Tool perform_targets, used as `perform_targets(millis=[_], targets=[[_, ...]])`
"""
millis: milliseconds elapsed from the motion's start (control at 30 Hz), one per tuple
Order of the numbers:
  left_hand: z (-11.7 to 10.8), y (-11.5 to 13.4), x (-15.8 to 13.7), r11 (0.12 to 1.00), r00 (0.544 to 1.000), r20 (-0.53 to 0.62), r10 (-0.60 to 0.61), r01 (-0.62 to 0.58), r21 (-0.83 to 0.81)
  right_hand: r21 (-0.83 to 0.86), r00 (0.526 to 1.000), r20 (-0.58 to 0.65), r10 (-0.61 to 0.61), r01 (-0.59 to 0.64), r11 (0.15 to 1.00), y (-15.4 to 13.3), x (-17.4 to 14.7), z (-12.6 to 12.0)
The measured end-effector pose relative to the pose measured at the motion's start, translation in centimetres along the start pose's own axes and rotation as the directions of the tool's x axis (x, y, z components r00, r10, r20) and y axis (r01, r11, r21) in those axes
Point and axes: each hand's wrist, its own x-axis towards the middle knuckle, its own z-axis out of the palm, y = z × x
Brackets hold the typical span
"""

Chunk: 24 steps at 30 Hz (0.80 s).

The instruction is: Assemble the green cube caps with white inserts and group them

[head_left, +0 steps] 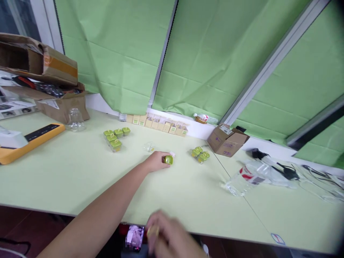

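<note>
My left hand (pixel 156 162) is closed around a small green-lidded container (pixel 168 159) over the middle of the table. A small white item (pixel 172 154) shows just behind it, and a small clear plastic piece (pixel 148 146) lies beyond my wrist. At the table's front edge my right hand (pixel 172 229) is smeared by motion. Its fingers are closed on a small tan object (pixel 153 232), too blurred to name exactly. Several green-lidded containers (pixel 115 143) stand in a group to the left, and another group of containers (pixel 200 154) sits to the right.
Small cardboard boxes (pixel 161 125) line the back edge. Beyond the right group are a carton (pixel 227 140), a large plastic bottle (pixel 245 177) and cables (pixel 317 179). At left are a yellow power strip (pixel 40 141), a clear jar (pixel 76 121) and stacked cartons (pixel 60 107). A phone (pixel 134 237) shows below the front edge.
</note>
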Motion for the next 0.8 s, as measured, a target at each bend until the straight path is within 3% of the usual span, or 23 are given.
perform_targets(millis=[67, 167, 200, 267, 367, 433, 500, 567, 667, 800], targets=[[-0.1, 0.3, 0.0, 0.999, 1.0, -0.001, 0.024, -0.024, -0.021, 0.119, 0.956, -0.292, -0.023, 0.06, 0.991, -0.8, 3.1, -4.6], [-0.2, 0.6, 0.0, 0.998, 0.998, -0.018, 0.062, -0.063, -0.016, 0.122, 0.772, -0.636, -0.01, 0.114, 0.986, -0.5, 9.3, -10.8], [-0.2, 0.6, 0.1, 0.998, 0.997, -0.03, 0.066, -0.067, -0.013, 0.101, 0.715, -0.699, -0.002, 0.101, 0.99, 0.1, 11.2, -12.1], [-0.2, 0.3, 0.4, 0.997, 0.996, -0.057, 0.069, -0.071, -0.026, 0.036, 0.662, -0.749, -0.016, 0.065, 0.997, 1.8, 14.3, -13.2], [-0.1, -0.2, 0.7, 0.992, 0.993, -0.086, 0.081, -0.088, -0.085, -0.049, 0.6, -0.798, -0.047, 0.014, 0.999, 4.8, 16.4, -12.3], [0.0, -0.5, 0.9, 0.989, 0.991, -0.098, 0.088, -0.099, -0.108, -0.145, 0.605, -0.785, -0.134, 0.031, 0.989, 6.2, 16.4, -11.4], [0.0, -0.7, 1.0, 0.988, 0.99, -0.101, 0.097, -0.108, -0.112, -0.203, 0.647, -0.741, -0.181, 0.042, 0.978, 7.0, 16.2, -10.8], [0.1, -0.7, 0.9, 0.988, 0.99, -0.095, 0.101, -0.112, -0.111, -0.159, 0.68, -0.723, -0.121, 0.006, 0.987, 7.4, 16.1, -10.6], [0.1, -0.6, 0.8, 0.989, 0.989, -0.11, 0.1, -0.111, -0.101, -0.039, 0.68, -0.733, -0.002, -0.039, 0.998, 7.8, 16.5, -10.5], [0.1, -0.2, 0.4, 0.992, 0.986, -0.121, 0.117, -0.12, -0.023, -0.032, 0.695, -0.719, 0.014, -0.053, 0.998, 8.0, 16.9, -10.1]])
